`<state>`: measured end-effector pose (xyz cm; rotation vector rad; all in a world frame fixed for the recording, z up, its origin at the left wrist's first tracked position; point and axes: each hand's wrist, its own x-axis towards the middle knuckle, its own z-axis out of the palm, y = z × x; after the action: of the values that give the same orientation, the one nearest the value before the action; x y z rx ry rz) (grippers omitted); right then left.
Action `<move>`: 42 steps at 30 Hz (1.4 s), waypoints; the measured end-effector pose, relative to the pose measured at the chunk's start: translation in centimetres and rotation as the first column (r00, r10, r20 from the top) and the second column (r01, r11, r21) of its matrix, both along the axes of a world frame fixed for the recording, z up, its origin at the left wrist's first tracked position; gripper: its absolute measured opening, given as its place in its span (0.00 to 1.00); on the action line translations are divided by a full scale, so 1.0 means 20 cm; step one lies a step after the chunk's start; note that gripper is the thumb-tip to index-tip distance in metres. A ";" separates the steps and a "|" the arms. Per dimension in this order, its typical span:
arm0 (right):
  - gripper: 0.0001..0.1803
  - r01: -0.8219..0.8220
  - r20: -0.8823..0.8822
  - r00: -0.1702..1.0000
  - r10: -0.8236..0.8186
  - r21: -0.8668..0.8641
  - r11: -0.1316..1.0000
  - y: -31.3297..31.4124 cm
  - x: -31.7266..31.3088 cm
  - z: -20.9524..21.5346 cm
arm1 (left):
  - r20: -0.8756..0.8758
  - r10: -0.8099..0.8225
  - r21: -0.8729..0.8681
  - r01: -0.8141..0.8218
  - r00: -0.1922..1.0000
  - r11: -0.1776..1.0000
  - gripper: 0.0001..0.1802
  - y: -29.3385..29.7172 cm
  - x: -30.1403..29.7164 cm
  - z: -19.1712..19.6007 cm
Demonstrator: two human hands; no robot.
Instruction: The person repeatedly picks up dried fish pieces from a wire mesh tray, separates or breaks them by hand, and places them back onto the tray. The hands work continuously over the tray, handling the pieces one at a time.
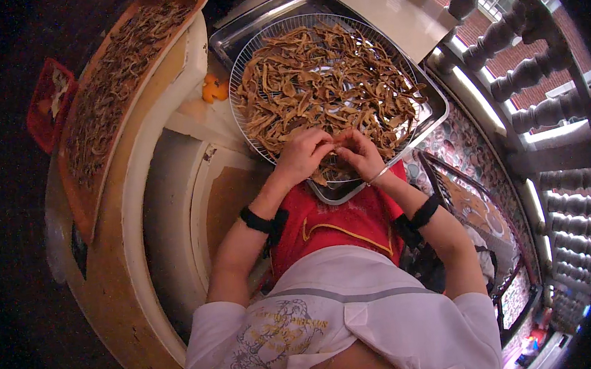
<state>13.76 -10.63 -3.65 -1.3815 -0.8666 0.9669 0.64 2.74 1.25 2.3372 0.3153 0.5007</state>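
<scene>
Head view, looking down: your left hand point(302, 155) and right hand point(359, 152) meet at the near rim of a round wire rack point(247, 59) heaped with dried brown strips point(323, 81). Both grips are curled, fingertips pressed together on a few strips between them; which strip each pinches cannot be told. The rack sits in a rectangular metal tray point(433, 112), whose near corner overhangs your red apron point(338, 222). To your left, a long orange tray point(127, 80) of darker strips lies on a curved cream ledge point(142, 214), well apart from your hands. To your right, a dark balustrade point(532, 75) closes the space; open room remains between rack and ledge.
</scene>
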 end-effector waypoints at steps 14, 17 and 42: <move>0.17 0.002 0.192 0.981 -0.001 -0.005 1.000 0.03 0.00 0.03 | -0.153 0.119 -0.218 -0.151 0.981 0.964 0.10 0.04 0.02 -0.07; 0.16 0.102 0.034 0.994 -0.101 -0.015 0.995 0.03 -0.03 0.03 | -0.108 0.125 -0.220 -0.146 0.986 0.964 0.10 0.02 0.03 -0.03; 0.27 -0.040 0.354 0.933 0.064 -0.077 0.996 0.01 -0.07 0.16 | -0.097 0.131 0.056 -0.126 0.987 0.990 0.10 -0.06 -0.01 0.04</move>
<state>12.42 -10.49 -0.41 -1.6300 -1.1539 0.8020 0.51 1.62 2.06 2.4052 0.5091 0.4578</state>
